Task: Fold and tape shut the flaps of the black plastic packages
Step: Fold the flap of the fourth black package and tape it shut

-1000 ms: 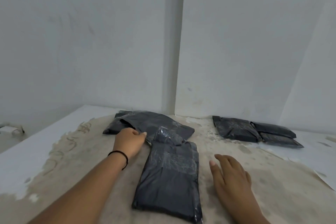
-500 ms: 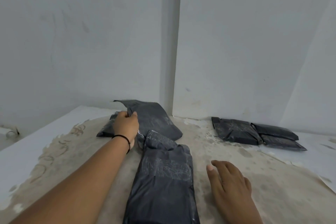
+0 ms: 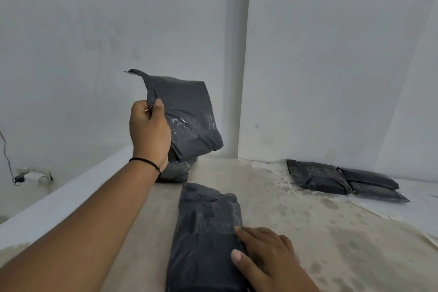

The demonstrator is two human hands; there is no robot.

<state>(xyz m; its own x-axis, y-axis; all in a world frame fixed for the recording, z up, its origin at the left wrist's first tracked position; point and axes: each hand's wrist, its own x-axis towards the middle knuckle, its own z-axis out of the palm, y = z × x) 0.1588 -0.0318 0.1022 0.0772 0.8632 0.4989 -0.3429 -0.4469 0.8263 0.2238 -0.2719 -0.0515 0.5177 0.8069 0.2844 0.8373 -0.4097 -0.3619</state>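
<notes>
My left hand (image 3: pixel 149 130) pinched the loose flap of a black plastic package (image 3: pixel 187 116), lifting it off the table (image 3: pixel 308 232), likely to bring it closer for folding. My right hand (image 3: pixel 265 256) rested flat-fingered against the near package (image 3: pixel 206 239), steadying it.

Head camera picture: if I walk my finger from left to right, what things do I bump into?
Cable and plug by the wall → left hand → lifted black package → right hand → black packages lying by the far wall.
</notes>
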